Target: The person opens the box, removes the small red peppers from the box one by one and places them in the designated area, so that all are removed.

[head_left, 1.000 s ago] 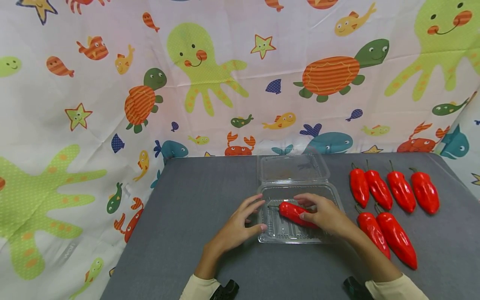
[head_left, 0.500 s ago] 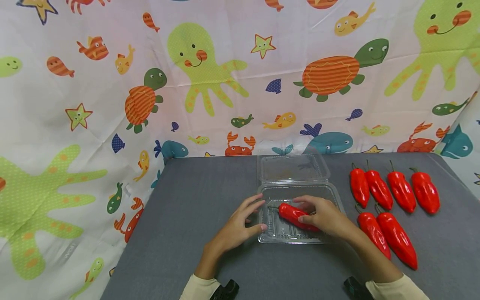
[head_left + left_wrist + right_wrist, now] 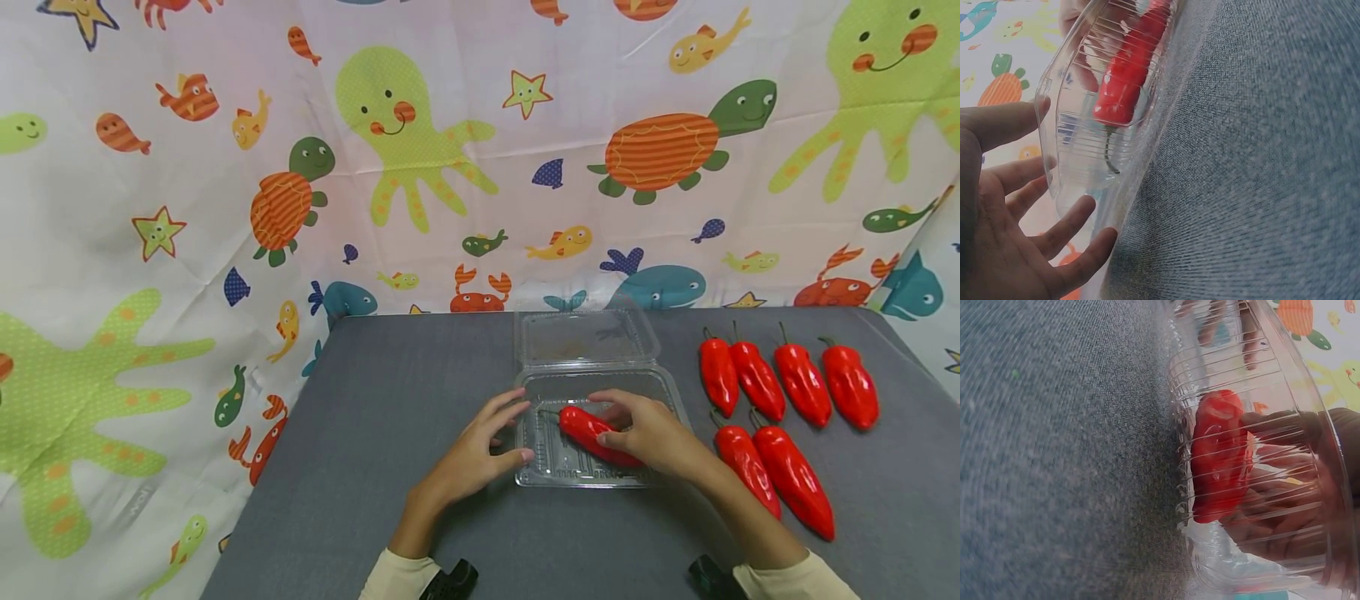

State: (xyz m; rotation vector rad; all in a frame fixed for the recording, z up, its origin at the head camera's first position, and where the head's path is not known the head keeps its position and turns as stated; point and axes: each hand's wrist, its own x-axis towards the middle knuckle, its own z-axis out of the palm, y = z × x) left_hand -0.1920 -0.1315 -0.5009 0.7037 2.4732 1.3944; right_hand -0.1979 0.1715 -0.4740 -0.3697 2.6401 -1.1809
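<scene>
A clear plastic clamshell box (image 3: pixel 540 467) lies on the table with its lid (image 3: pixel 588 337) folded back. Inside the tray lies a glossy red pepper (image 3: pixel 584 428), its green stem towards the left. My right hand (image 3: pixel 654 429) reaches over the right side of the box and holds this pepper between thumb and fingers. Through the clear wall in the right wrist view, fingertips (image 3: pixel 1254 420) meet the pepper's side. At the box's left rim is my left hand (image 3: pixel 476 454), fingers spread; in the left wrist view its thumb (image 3: pixel 1016 122) touches the rim.
Several more red peppers (image 3: pixel 802 383) lie in two rows on the grey tablecloth (image 3: pixel 390 400) to the right of the box. The two nearest ones (image 3: pixel 793 479) lie beside my right forearm. A curtain (image 3: pixel 450 250) with sea animals hangs behind the table.
The held pepper has shifted slightly to the right and towards me within the tray. My left hand has stayed at the box's left rim.
</scene>
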